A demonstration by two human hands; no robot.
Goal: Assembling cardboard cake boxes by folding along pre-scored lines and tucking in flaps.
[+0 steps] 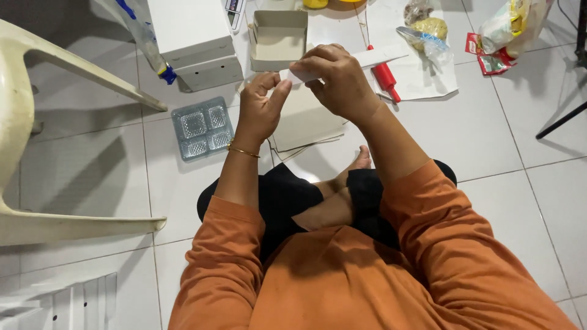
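Observation:
I sit cross-legged on a white tiled floor in orange sleeves. Both hands hold a flat white cardboard piece raised in front of me. My right hand grips it from above, fingers curled over its edge. My left hand, with a thin gold bracelet, pinches its left end between thumb and fingers. Under the hands lies a stack of flat cardboard sheets.
An open folded white box stands beyond my hands, next to a larger white box. A clear plastic tray with compartments lies left. A red-handled tool, paper and snack bags lie at the right. A white plastic chair stands at the left.

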